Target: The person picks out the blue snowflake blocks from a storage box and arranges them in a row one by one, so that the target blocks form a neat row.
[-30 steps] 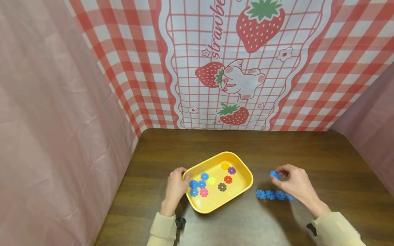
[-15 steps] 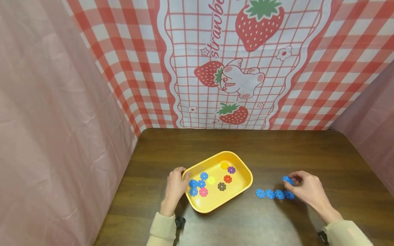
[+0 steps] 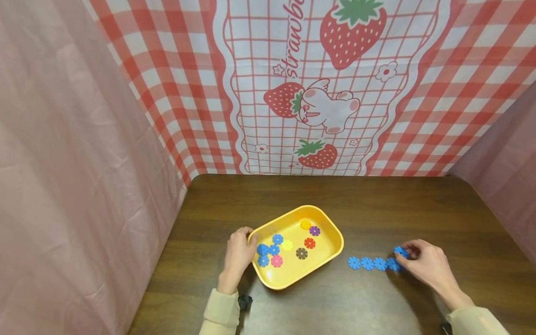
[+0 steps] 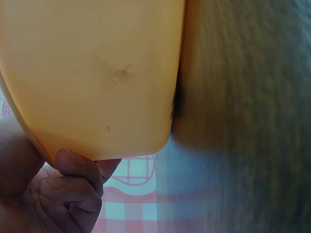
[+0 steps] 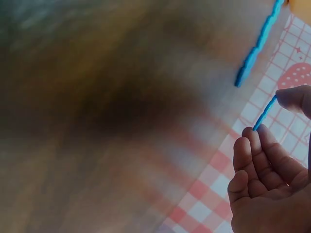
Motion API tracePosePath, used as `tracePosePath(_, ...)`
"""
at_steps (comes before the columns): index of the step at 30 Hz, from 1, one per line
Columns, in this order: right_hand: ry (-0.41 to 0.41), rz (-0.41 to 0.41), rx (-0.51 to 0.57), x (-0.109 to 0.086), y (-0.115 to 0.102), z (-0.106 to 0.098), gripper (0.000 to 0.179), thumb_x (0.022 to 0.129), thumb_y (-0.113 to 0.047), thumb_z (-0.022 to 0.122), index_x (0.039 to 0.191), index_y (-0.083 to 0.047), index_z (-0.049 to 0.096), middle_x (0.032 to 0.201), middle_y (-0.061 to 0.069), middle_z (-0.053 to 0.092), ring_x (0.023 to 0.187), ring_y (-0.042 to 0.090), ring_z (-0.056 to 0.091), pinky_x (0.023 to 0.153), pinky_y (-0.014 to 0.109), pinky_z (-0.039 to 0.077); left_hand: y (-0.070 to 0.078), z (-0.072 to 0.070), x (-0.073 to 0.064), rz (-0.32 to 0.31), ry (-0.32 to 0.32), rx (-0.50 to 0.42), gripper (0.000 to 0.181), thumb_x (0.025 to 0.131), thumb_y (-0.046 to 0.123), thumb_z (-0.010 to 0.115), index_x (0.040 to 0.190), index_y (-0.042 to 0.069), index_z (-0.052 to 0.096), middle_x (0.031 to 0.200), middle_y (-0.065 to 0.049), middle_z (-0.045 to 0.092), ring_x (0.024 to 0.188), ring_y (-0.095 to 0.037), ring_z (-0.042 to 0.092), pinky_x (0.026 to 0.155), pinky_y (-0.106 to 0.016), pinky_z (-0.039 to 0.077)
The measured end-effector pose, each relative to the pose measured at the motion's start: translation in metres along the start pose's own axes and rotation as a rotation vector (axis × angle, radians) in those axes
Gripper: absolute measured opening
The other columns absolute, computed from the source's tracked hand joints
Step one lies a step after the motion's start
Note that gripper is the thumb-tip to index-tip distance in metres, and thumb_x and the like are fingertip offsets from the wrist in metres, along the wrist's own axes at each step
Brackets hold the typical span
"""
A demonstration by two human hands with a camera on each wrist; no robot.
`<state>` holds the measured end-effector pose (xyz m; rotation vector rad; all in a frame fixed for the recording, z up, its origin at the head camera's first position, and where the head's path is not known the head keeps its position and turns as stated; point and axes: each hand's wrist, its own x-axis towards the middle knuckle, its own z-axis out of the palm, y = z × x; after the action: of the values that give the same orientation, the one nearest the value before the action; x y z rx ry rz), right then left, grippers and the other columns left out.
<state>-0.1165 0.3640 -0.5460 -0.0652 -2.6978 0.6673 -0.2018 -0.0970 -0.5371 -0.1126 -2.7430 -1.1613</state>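
My left hand grips the left rim of a yellow tray; in the left wrist view its thumb and fingers pinch the tray's edge. Between thumb and fingertips my right hand pinches a blue notched plastic disc, seen edge-on in the right wrist view as a thin blue disc. Just left of that hand, a row of several blue discs lies on the table. The held disc is above the row's right end, apart from it in the right wrist view.
Inside the tray lie several blue discs, a pink disc, a dark grey disc, a red disc, a purple disc and two yellowish ones. A checked strawberry cloth hangs behind the wooden table.
My right hand has moved right and toward the near side with the blue disc, along the row to its right end. The left hand stays on the tray.
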Motion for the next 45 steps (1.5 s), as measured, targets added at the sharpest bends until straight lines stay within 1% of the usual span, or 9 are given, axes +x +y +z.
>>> tracePosePath(3,-0.011,0.007,-0.003,-0.003,0.004,0.0,0.027,0.069,-0.022,0.088,0.085,-0.007,0.071,0.074,-0.002,0.062,0.066,0.007,0.051,0.059,0.029,0.04,-0.001,0.0,0.0,0.006,0.007,-0.001,0.016,0.093,0.015,0.069,0.096,-0.001,0.071,0.091,-0.012,0.068,0.075,-0.024,0.063,0.068,-0.039,0.054)
tracePosePath(10,-0.055,0.04,-0.02,-0.007,0.012,-0.002,0.03,0.07,-0.023,0.088,0.086,-0.004,0.071,0.074,-0.002,0.063,0.066,0.006,0.05,0.059,0.029,0.04,-0.002,0.001,0.0,0.067,0.057,0.013,0.01,0.09,0.011,0.071,0.09,0.001,0.071,0.087,-0.011,0.069,0.075,-0.028,0.065,0.067,-0.043,0.053)
tracePosePath(17,-0.119,0.055,-0.033,-0.008,0.017,-0.003,0.028,0.07,-0.023,0.088,0.084,-0.006,0.071,0.074,-0.003,0.063,0.065,0.005,0.049,0.059,0.031,0.04,0.0,-0.001,0.0,0.062,0.059,0.003,0.011,0.09,0.011,0.071,0.09,0.001,0.07,0.087,-0.012,0.068,0.074,-0.028,0.064,0.067,-0.043,0.053)
tracePosePath(26,-0.157,0.072,-0.041,-0.008,0.019,-0.003,0.029,0.071,-0.023,0.087,0.086,-0.005,0.071,0.075,-0.003,0.063,0.066,0.009,0.052,0.06,0.033,0.04,-0.002,0.0,0.0,0.073,0.066,0.004,0.01,0.089,0.012,0.071,0.089,0.001,0.07,0.086,-0.011,0.068,0.073,-0.028,0.065,0.066,-0.043,0.053)
tracePosePath(33,-0.141,0.062,-0.036,-0.01,0.016,-0.003,0.027,0.068,-0.021,0.088,0.084,-0.007,0.072,0.075,-0.003,0.063,0.065,0.005,0.051,0.06,0.031,0.04,-0.002,0.0,0.0,0.056,0.055,0.009,0.012,0.09,0.012,0.071,0.09,0.0,0.07,0.087,-0.012,0.068,0.073,-0.028,0.064,0.066,-0.042,0.053)
tracePosePath(36,-0.14,0.06,-0.036,-0.01,0.017,-0.002,0.026,0.068,-0.021,0.087,0.084,-0.007,0.073,0.075,-0.003,0.064,0.066,0.004,0.05,0.06,0.031,0.04,-0.001,-0.001,0.0,0.042,0.044,0.007,0.012,0.091,0.012,0.071,0.091,0.0,0.07,0.087,-0.011,0.068,0.073,-0.026,0.064,0.066,-0.041,0.053)
tracePosePath(45,-0.127,0.062,-0.041,-0.011,0.02,-0.002,0.025,0.069,-0.02,0.087,0.084,-0.007,0.073,0.075,-0.004,0.064,0.065,0.003,0.05,0.06,0.031,0.04,0.0,0.0,0.0,0.036,0.032,0.005,0.012,0.091,0.012,0.07,0.091,0.0,0.07,0.087,-0.011,0.068,0.074,-0.025,0.064,0.066,-0.041,0.053)
